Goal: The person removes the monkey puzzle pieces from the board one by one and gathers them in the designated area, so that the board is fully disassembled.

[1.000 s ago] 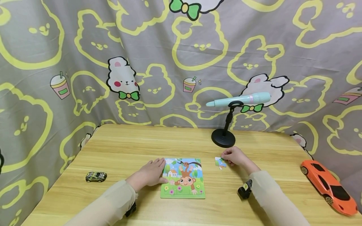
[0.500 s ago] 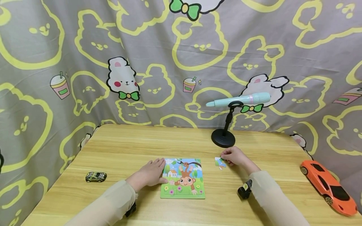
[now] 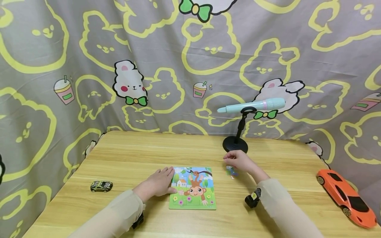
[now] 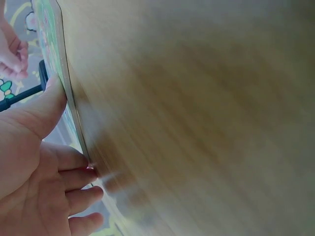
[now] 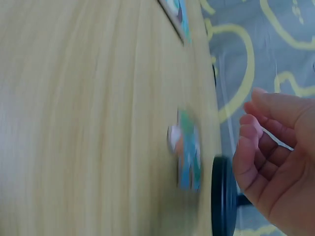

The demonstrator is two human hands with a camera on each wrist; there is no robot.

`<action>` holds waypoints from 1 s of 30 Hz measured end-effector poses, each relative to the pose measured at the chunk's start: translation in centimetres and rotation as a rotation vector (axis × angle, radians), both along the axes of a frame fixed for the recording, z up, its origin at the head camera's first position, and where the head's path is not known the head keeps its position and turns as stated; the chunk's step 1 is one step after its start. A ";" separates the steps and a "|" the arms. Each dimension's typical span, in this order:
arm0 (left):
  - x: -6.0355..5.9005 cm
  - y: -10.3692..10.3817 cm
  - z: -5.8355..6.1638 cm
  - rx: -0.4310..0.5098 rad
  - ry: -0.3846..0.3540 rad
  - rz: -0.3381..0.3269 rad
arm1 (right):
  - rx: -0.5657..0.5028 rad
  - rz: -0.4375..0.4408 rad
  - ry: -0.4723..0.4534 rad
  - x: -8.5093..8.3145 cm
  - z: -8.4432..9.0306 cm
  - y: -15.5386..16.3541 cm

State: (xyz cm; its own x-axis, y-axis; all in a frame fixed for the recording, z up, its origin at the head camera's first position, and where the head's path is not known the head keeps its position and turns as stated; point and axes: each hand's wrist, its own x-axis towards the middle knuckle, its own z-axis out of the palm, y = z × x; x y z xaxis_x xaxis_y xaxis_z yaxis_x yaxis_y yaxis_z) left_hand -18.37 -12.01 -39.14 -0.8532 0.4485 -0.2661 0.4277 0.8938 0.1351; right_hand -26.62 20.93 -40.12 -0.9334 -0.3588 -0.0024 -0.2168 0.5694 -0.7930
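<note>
Partly hidden puzzle piece (image 3: 231,172) under right hand (image 3: 240,161), fingers loose, empty; left hand (image 3: 159,182) flat beside puzzle board (image 3: 193,195).

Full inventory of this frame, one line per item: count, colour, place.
Square monkey-picture puzzle board: 1, green-bordered, table centre.
Loose puzzle piece: 1, blue-green, right of the board, under the right hand.
Small toy car: 1, dark, left.
Large toy sports car: 1, orange, right edge.
Toy microphone: 1, pale teal, on black stand, behind.
Wooden table: 1, light.
Bunny-print cloth backdrop: grey-yellow.
Left hand: flat on the board's left edge.
Right hand: above the piece, holding nothing.
</note>
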 end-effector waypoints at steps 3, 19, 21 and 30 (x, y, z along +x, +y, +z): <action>0.0 0.0 -0.1 -0.007 0.005 -0.002 | 0.000 0.068 0.032 0.2 0.4 -1.3; -0.2 0.0 -0.4 -0.007 0.012 -0.004 | 0.065 0.342 0.083 0.7 -0.3 -8.7; -0.2 0.0 -0.4 -0.010 0.013 -0.003 | 0.057 0.376 0.043 0.8 -0.5 -9.3; -0.3 0.0 -0.6 -0.016 0.014 -0.001 | 0.122 0.435 -0.022 0.7 -1.0 -10.9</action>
